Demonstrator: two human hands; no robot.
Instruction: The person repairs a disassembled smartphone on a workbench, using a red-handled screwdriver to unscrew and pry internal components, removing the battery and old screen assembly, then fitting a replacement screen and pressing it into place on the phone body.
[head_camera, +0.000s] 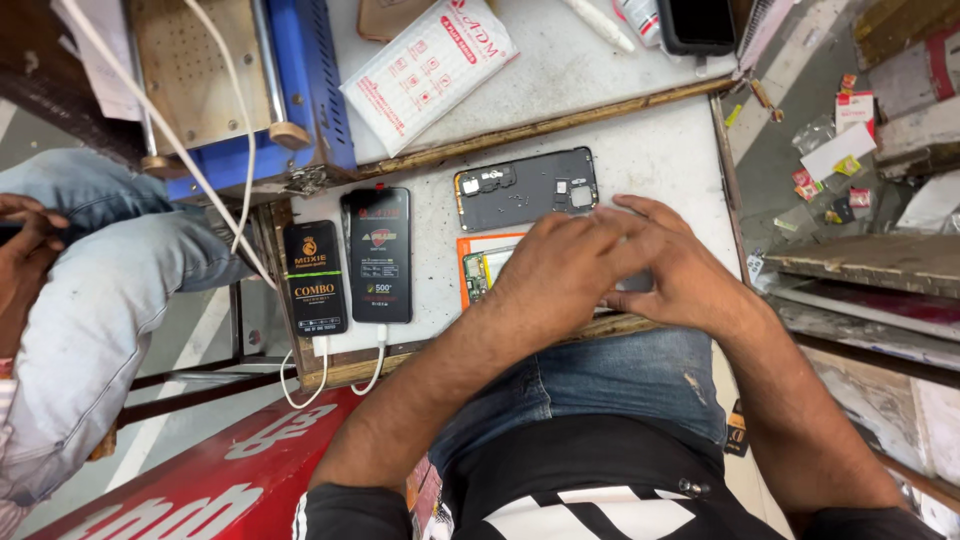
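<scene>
We see our left hand (560, 265) and our right hand (680, 270) close together at the near edge of the white worktop (670, 155). The left hand lies partly over the right one. Under them is 1 opened phone (482, 268) on an orange mat (466, 247). Only its left end peeks out, showing a green board inside. The rest is hidden below our palms and fingers (640, 212).

The fingers of both hands are bent down and pressed onto the phone. They lie flat over it, so we cannot tell if they pinch anything.

Just past our fingertips lies 1 grey phone back cover (525, 188), inside face up. The tips of the right hand reach almost to its edge.

To the left are 2 dark phones (348, 260) side by side, screens lit. Each has 1 white cable (300, 385) plugged in at the bottom, so 2 cables hang off the edge.

Farther back there is 1 white packet with red print (428, 68) and 1 blue machine (300, 90).

At the far left, another person's knee in blue jeans (110, 270) and 1 of their hands (25, 245) show.
</scene>
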